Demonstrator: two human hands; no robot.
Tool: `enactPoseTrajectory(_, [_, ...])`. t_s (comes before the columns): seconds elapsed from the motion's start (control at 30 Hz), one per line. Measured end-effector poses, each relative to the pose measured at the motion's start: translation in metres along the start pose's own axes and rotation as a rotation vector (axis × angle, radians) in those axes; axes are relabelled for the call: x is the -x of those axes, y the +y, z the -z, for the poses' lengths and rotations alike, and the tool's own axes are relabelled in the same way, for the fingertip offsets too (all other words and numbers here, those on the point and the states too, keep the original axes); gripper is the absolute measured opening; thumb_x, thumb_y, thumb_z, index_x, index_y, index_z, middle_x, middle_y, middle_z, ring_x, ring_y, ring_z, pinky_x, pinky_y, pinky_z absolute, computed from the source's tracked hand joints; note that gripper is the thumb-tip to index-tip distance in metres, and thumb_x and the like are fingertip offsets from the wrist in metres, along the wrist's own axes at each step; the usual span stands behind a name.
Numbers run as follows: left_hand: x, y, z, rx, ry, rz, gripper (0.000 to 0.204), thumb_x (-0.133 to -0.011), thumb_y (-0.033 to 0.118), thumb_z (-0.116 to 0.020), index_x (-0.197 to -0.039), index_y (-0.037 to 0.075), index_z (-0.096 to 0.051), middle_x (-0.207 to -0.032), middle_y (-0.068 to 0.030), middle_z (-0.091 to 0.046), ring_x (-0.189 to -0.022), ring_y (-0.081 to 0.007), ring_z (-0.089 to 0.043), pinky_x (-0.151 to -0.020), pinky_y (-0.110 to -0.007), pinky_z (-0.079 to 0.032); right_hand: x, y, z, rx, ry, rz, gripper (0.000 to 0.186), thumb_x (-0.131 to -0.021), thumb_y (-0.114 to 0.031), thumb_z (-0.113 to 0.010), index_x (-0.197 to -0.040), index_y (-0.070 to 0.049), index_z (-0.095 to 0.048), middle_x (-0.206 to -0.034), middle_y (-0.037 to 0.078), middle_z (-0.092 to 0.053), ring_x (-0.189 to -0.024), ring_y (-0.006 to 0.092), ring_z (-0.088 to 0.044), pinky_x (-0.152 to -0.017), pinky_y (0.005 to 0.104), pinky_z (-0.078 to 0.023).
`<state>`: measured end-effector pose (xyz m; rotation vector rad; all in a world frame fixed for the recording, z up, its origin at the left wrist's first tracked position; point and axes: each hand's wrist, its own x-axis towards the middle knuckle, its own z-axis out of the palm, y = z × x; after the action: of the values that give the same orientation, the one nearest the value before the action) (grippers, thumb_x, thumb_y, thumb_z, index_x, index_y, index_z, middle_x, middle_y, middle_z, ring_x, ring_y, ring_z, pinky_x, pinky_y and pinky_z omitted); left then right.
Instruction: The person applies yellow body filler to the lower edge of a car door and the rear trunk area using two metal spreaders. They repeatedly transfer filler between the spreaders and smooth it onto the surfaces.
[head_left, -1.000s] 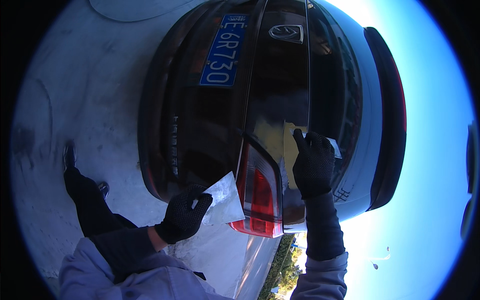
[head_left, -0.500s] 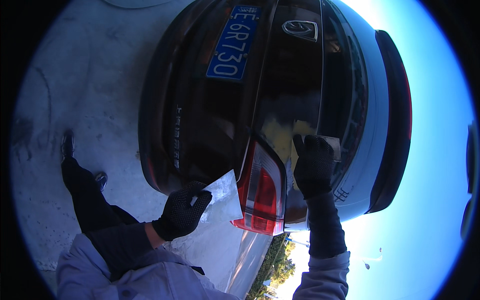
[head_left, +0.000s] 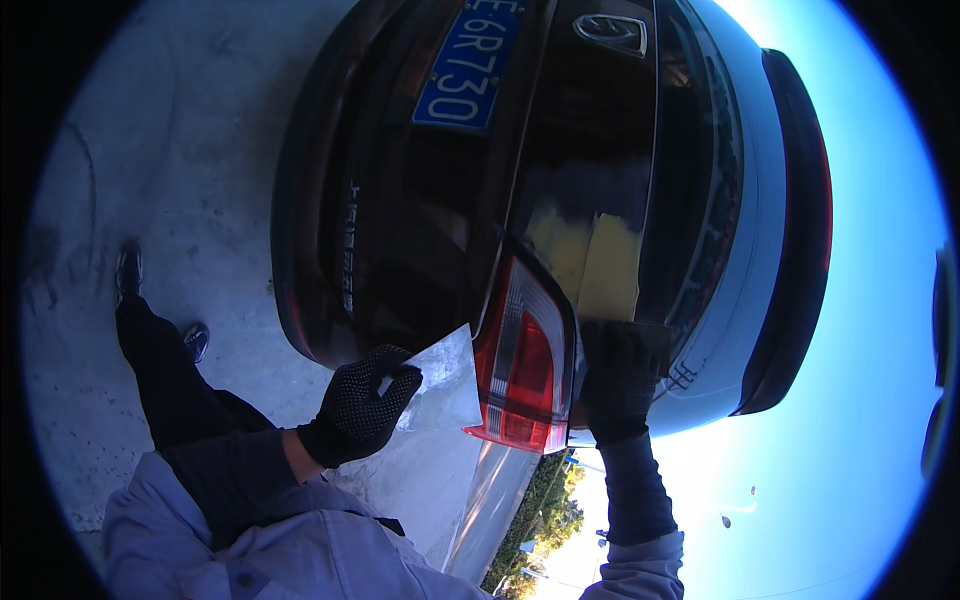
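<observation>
At left we observe grey ground (head_left: 200,120) marked by a dark curved line (head_left: 87,165) and a blotchy stain (head_left: 45,255). Below, we note a paved strip (head_left: 490,500) bordered by sunlit greenery (head_left: 545,500); at right, blue sky (head_left: 800,470), a small lamp-like shape (head_left: 726,521) and, by the rim, dark forms (head_left: 943,320) we cannot identify.

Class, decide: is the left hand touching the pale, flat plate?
Touching: the head view shows the gloved left hand pinching the pale plate along its left edge.

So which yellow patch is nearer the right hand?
The smooth patch with straight sides, reaching down toward the right hand; the blotchy patch sits farther left.
</observation>
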<state>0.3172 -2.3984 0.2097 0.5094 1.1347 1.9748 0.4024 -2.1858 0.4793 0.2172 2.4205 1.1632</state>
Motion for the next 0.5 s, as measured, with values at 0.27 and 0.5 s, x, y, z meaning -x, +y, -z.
enactPoseTrajectory(0.27, [0.009,0.002,-0.004,-0.011,-0.037,0.048,0.023,-0.099,0.022,-0.066,-0.104,0.0,-0.066,-0.089,-0.0179,-0.069,-0.083,-0.034,-0.069,-0.074,-0.039,-0.053,0.037,-0.006,0.003,-0.057,-0.022,-0.029,0.052,-0.076,-0.008,-0.063,-0.127,-0.013,-0.07,-0.122,0.014,-0.063,-0.118,0.0378,-0.056,-0.099,0.0517,-0.046])
enactPoseTrajectory(0.5, [0.017,-0.003,-0.01,-0.012,-0.05,0.029,0.023,-0.099,0.023,-0.066,-0.104,0.0,-0.065,-0.09,-0.0177,-0.068,-0.085,-0.0335,-0.069,-0.075,-0.039,-0.054,0.064,-0.009,0.007,-0.055,-0.057,-0.085,0.048,-0.083,-0.015,-0.063,-0.13,-0.019,-0.068,-0.121,0.013,-0.063,-0.117,0.0366,-0.057,-0.097,0.0509,-0.047])
